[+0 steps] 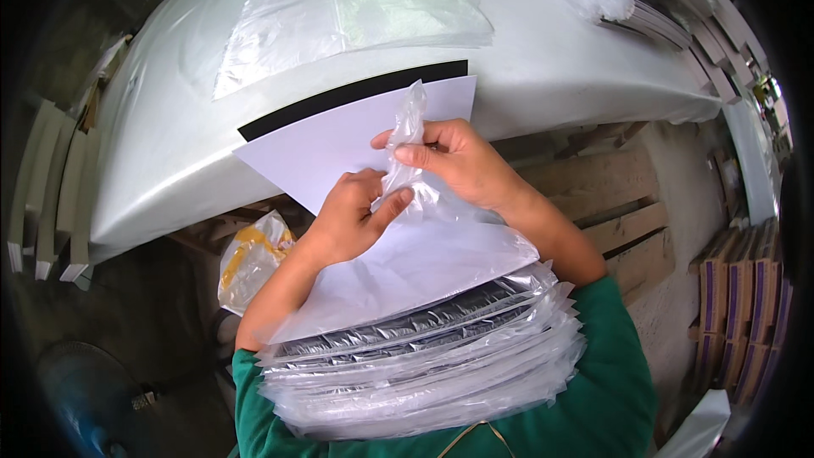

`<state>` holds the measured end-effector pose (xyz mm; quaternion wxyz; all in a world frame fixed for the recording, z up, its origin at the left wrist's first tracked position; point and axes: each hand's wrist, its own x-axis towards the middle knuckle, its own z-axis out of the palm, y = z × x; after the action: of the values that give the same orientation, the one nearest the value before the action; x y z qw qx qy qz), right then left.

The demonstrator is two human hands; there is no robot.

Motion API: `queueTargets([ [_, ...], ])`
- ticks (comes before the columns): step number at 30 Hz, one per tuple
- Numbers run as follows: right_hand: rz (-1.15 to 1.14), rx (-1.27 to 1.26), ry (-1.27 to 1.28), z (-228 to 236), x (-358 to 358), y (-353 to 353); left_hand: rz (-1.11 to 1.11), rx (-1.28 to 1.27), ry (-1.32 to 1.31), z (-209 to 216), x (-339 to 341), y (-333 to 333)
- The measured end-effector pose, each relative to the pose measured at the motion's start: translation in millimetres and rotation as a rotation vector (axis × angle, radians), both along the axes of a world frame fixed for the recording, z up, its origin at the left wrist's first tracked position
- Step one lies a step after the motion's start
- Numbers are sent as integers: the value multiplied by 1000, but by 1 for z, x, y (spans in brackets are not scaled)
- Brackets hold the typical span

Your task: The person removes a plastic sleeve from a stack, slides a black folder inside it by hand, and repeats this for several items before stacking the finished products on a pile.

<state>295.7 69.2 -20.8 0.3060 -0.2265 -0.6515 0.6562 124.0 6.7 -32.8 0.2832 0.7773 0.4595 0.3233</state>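
A clear plastic bag (pixel 412 112) is bunched up between my two hands. My right hand (pixel 465 163) grips its gathered upper part between thumb and fingers. Just below and to the left, my left hand (pixel 349 219) pinches the same plastic, its fingertips partly hidden. Behind the hands, a white sheet (pixel 318 148) slants against the table's near edge, and a black strip (pixel 356 95) shows along its far side. Toward my body lies a thick stack of plastic-wrapped sheets (pixel 424 394), some white and some dark under the film.
Flat clear plastic bags (pixel 288 38) lie on the table (pixel 560 59), which is covered in pale film. A crumpled plastic bag with yellow tape (pixel 254 259) sits left of my left forearm. Stacked boards (pixel 51 191) stand at left, wooden slats (pixel 615 229) and bundles (pixel 738 305) at right.
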Motion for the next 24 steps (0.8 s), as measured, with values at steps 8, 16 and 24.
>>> queueTargets([
  [8, -122, -208, 82, -9, -7, -9, 202, -120, -639, -9, -8, -2],
  [16, -250, -252, 253, -16, -15, -17, 218, -160, -620, -17, -5, -5],
  [24, -192, -357, 292, -14, -12, -22, 244, -23, -529, -14, 1, -8],
])
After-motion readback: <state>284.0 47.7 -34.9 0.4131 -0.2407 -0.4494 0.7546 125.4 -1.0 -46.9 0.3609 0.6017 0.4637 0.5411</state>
